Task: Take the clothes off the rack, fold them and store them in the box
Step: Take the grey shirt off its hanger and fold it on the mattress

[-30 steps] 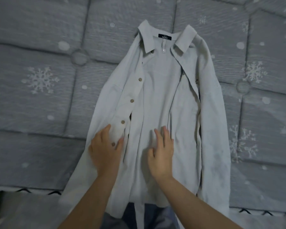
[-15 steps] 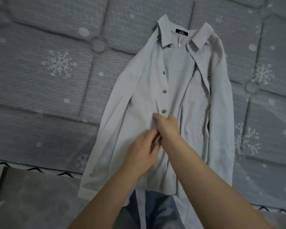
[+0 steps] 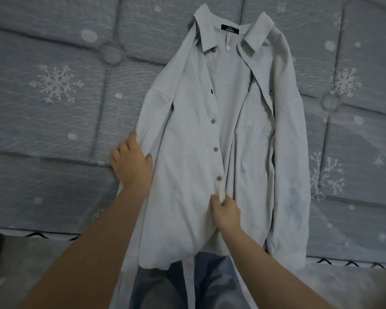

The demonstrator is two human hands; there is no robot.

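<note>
Grey quilted mattress point(image 3: 60, 121) with white snowflake print spreads under a pale button-up shirt point(image 3: 187, 152), which lies face up with its collar at the far end and its hem hanging over the near edge. The right hand point(image 3: 226, 214) pinches the button placket low on the front, fingers curled round the fabric edge; just above that pinch runs a line of brown buttons point(image 3: 215, 149), and well beyond it sits the dark neck label point(image 3: 230, 30). To the left of the pinch, the left hand point(image 3: 132, 163) rests at the shirt's left sleeve edge, fingers loosely bent on the cloth. Below the pinch, past the mattress's zigzag-trimmed border point(image 3: 38, 234), blue jeans point(image 3: 210, 284) show beneath the hem.
</note>
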